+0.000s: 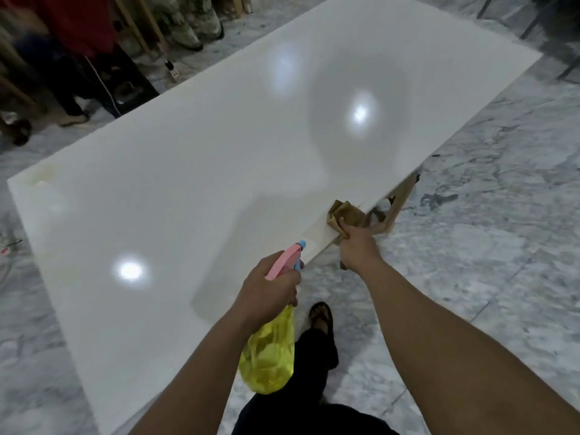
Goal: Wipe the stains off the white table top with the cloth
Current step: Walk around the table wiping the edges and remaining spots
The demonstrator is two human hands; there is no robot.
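Note:
The white table top fills most of the view, glossy, with light reflections. A faint yellowish stain marks its far left corner. My right hand grips a brown cloth that lies bunched on the table's right edge. My left hand holds a spray bottle with a yellow body and a pink and blue head, its nozzle pointing at the table near the cloth.
Grey marbled floor surrounds the table. A wooden table leg shows below the right edge. My foot in a sandal stands close to the near edge. A person's legs and a power strip are at the far left.

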